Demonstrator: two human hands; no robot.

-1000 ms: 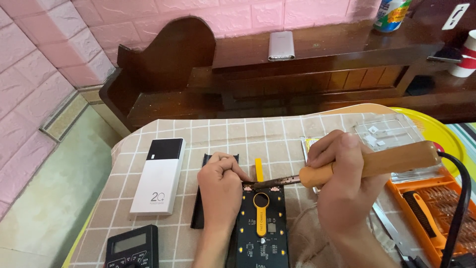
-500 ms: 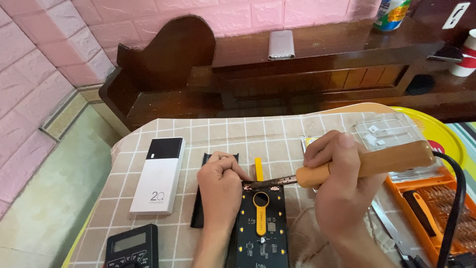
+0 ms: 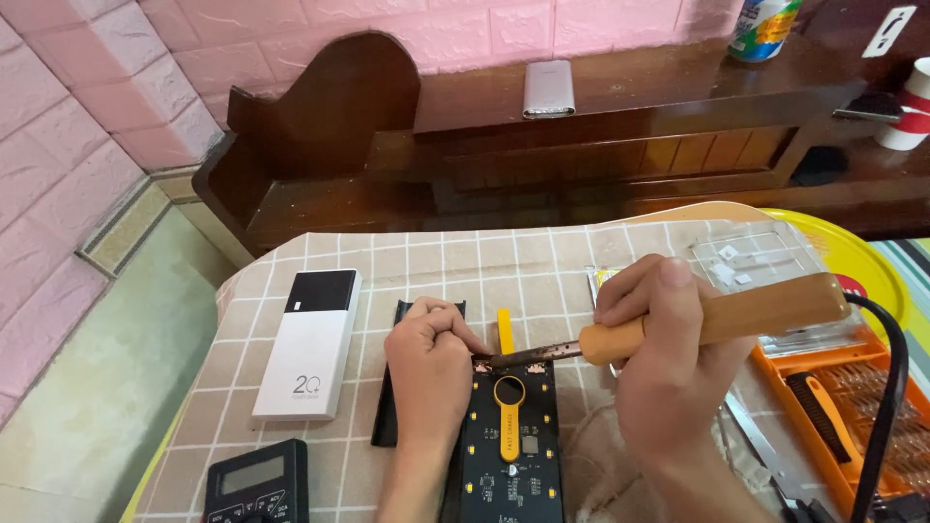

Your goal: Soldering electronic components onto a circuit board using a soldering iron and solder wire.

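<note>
Two hands on the job: your right hand (image 3: 668, 373) is wrapped tight around the wooden handle of a soldering iron (image 3: 712, 324), fingers curled over the top, with the metal shaft running toward 9 o'clock so the tip lands at the top edge of the black circuit board (image 3: 509, 446). Your left hand (image 3: 431, 363) is closed into a loose fist right at that same spot, fingertips pinched together beside the iron's tip; can't tell whether there's anything between them, it's too small to make out. The board lies flat on the checked tablecloth of the table (image 3: 436, 257), with a yellow strip (image 3: 508, 412) running down its middle and poking out past the top edge toward 12 o'clock. A black tray (image 3: 387, 387) sits under and to the left of the board, mostly hidden by your left hand.

At 9 o'clock from the board there's a white and black power bank (image 3: 310, 353), well apart from it. At 7 o'clock, a black multimeter (image 3: 257, 481) is cut off by the frame edge. Out at 3 o'clock, an orange screwdriver kit (image 3: 852, 416) sits open, with a clear plastic lid (image 3: 765, 271) just above it. The iron's black cord (image 3: 886, 387) loops down over the kit
</note>
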